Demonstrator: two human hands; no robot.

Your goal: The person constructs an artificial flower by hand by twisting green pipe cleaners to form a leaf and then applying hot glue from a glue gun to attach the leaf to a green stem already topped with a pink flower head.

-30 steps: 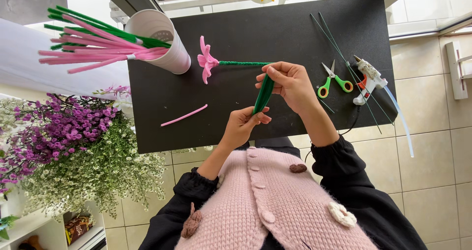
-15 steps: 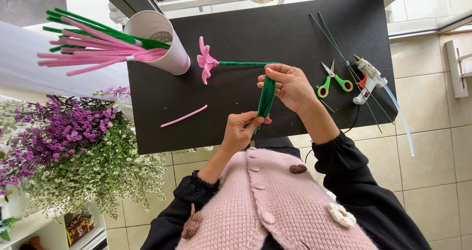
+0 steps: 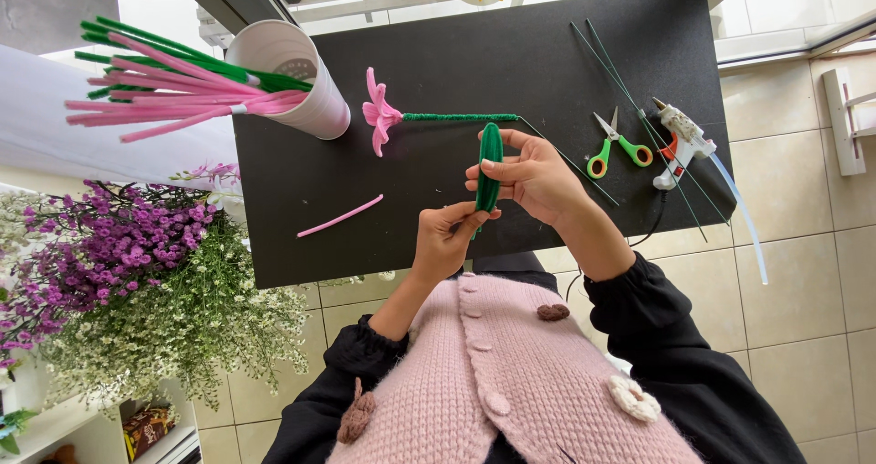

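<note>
A black table [image 3: 547, 35] fills the upper centre of the frame, seen from above. At the left edge, a mass of purple and white flowers [image 3: 119, 281] spreads over the lower left. A white cup [image 3: 297, 76] lies tipped on the table's upper left corner, with pink and green pipe cleaners [image 3: 164, 85] fanning out of it toward the left. Right of the cup lies a pink flower on a green stem [image 3: 429, 117], stretched across the table toward the centre. At the table's right side lie a glue gun [image 3: 680, 140], green-and-yellow scissors [image 3: 619, 145] just left of it, and thin green wires [image 3: 630, 90] running diagonally from the upper centre. A short pink pipe cleaner piece [image 3: 339, 216] lies alone left of centre.

At centre, the green leaf [image 3: 490, 167], a narrow folded loop, stands upright between both hands. The right hand [image 3: 534, 177] curls around its upper half, fingers closed on it. The left hand [image 3: 447, 240] pinches its lower end between thumb and fingertips.
</note>
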